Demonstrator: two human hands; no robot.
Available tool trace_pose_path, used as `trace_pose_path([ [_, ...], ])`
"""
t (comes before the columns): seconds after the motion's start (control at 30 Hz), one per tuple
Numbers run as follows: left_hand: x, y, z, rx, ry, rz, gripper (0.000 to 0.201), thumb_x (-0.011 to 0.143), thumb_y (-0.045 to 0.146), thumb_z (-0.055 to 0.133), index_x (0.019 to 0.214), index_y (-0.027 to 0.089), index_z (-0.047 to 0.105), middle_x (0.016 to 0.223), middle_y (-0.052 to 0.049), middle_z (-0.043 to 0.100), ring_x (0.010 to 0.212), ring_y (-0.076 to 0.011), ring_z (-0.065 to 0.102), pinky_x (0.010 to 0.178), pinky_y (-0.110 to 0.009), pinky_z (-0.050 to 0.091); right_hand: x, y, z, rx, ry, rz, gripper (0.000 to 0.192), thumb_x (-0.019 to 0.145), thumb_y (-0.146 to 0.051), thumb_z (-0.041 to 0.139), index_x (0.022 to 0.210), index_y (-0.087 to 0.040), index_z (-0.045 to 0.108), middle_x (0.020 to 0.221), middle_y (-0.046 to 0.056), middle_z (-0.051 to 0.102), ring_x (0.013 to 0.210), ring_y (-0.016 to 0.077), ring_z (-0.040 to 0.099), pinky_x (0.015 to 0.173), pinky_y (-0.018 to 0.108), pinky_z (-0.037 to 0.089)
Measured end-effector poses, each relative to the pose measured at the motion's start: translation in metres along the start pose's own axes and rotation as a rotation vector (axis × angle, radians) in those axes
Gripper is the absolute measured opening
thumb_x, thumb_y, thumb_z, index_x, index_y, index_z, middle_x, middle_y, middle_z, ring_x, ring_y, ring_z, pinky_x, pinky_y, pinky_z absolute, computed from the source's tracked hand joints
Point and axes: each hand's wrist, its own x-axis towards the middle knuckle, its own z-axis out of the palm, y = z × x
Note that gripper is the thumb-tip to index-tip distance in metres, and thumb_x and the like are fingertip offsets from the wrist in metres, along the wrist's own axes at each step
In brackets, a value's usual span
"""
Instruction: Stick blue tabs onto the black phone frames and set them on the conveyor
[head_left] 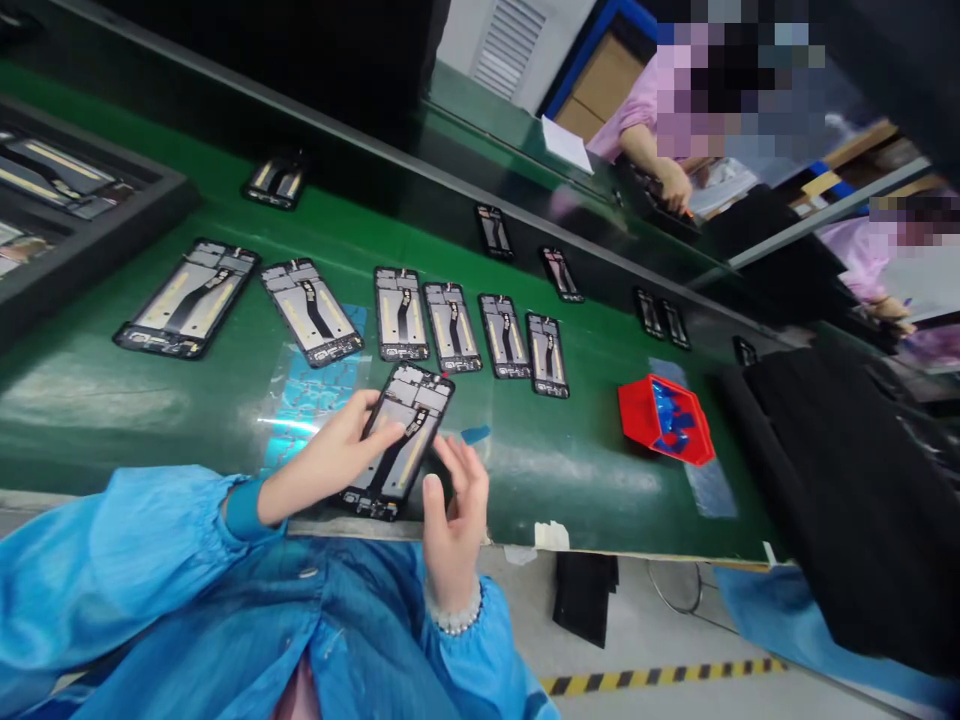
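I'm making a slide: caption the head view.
Left hand grips a phone assembly, right hand beside it, with more assemblies on the green workbench.

Two blue-sleeved hands (pixel 459 505), one red bin (pixel 637 415), seven nearer phone bodies (pixel 403 315), at least five farther back

The light was bright, and it left pale glare on the green bench (pixel 585 490) and a white shine on the blue film (pixel 300 425). The upper panel (pixel 300 60) was nearly black. The handled phone (pixel 416 390) was fairly clear, but the background was soft, the edges looked stretched, and pixel blocks hid some upper-right parts.
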Motion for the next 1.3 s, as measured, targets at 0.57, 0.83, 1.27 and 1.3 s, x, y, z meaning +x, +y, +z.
trace_pose_path([
  [0.57,0.010,0.008,0.005,-0.189,-0.082,0.195,0.042,0.085,0.026,0.052,0.126,0.019,0.046,0.131,-0.007,0.057,0.120,-0.0194,0.054,0.100,-0.029,0.044,0.074,-0.021,0.001,-0.173,-0.225,-0.182,0.016,0.083,-0.026,0.059,0.068,-0.021,0.060,0.120,0.008,0.057,0.122,0.0230,0.044,0.103,0.045,0.035],
  [0.83,0.008,0.012,0.002,-0.175,-0.114,0.182,0.041,0.087,0.025,0.051,0.127,0.017,0.047,0.132,-0.008,0.056,0.119,-0.0201,0.054,0.099,-0.029,0.045,0.076,-0.022,0.004,-0.150,-0.237,-0.139,0.017,0.081,-0.023,0.060,0.064,-0.021,0.060,0.101,0.006,0.062,0.105,0.0202,0.053,0.095,0.040,0.040],
  [1.27,0.008,0.011,0.002,-0.166,-0.110,0.180,0.040,0.085,0.022,0.051,0.125,0.019,0.049,0.125,-0.007,0.061,0.115,-0.0211,0.056,0.097,-0.031,0.046,0.077,-0.023,0.004,-0.075,-0.272,-0.065,0.015,0.081,-0.023,0.059,0.066,-0.021,0.062,0.097,0.005,0.061,0.101,0.0188,0.054,0.093,0.037,0.041],
  [1.3,0.008,0.011,0.002,-0.165,-0.110,0.179,0.040,0.085,0.022,0.051,0.125,0.019,0.049,0.125,-0.007,0.061,0.116,-0.0210,0.056,0.097,-0.031,0.046,0.077,-0.023,0.004,-0.073,-0.273,-0.060,0.015,0.081,-0.024,0.059,0.066,-0.021,0.063,0.097,0.005,0.061,0.101,0.0188,0.054,0.093,0.037,0.041],
])
